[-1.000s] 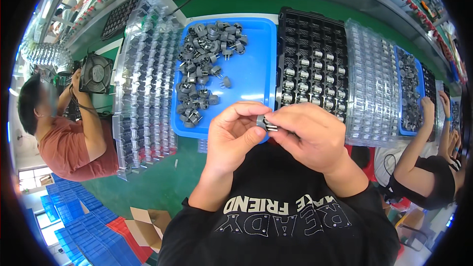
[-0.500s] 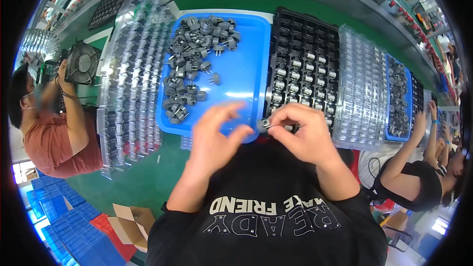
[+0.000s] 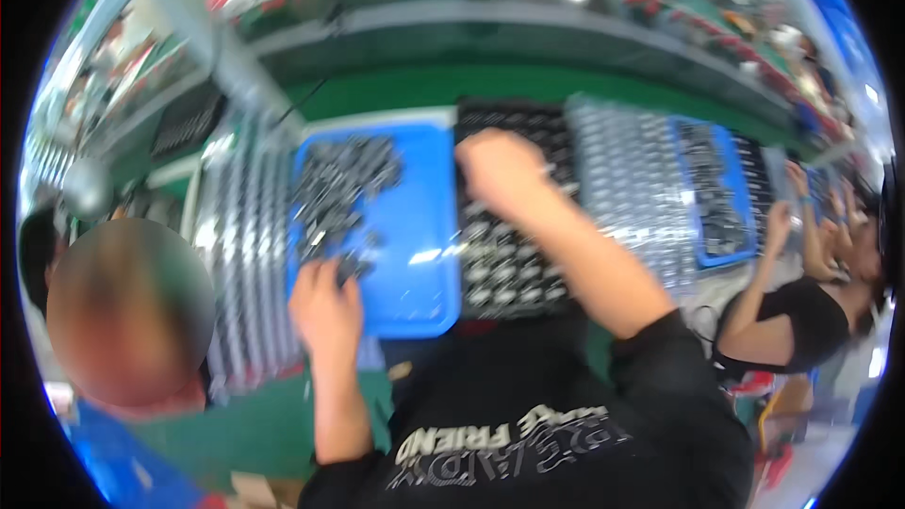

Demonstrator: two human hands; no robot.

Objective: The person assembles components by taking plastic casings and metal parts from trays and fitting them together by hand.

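Grey parts (image 3: 349, 170), seen in the head view, lie heaped in a blue tray (image 3: 410, 236), spread from its far left corner down along its left edge, while the tray's right side shows bare blue; motion blur smears the parts, so their small details are lost. At the blue tray's near left corner is the left hand (image 3: 325, 306), its fingers bent down at the near end of the heap; its grip looks part spread, thumb a little away from the fingers, and I cannot tell whether a part is pinched between the tips.

Over the far left corner of a black tray (image 3: 485, 113), just beside the blue tray's right edge, is the right hand (image 3: 504, 170); its grip is curled, fingertips toward the pockets, and the blur does not let me say whether it has hold of anything. Bright metal pieces (image 3: 504, 269) sit in the pockets toward the black tray's near edge; clear plastic trays (image 3: 632, 188) lie along its right edge, with a second blue tray (image 3: 740, 190) of grey pieces beyond them; stacked clear sheets (image 3: 250, 264) lie by the first blue tray's left edge.

Green tabletop (image 3: 396, 85) shows past the trays' far edges; a person in black (image 3: 797, 325) is at its near edge, toward the right.
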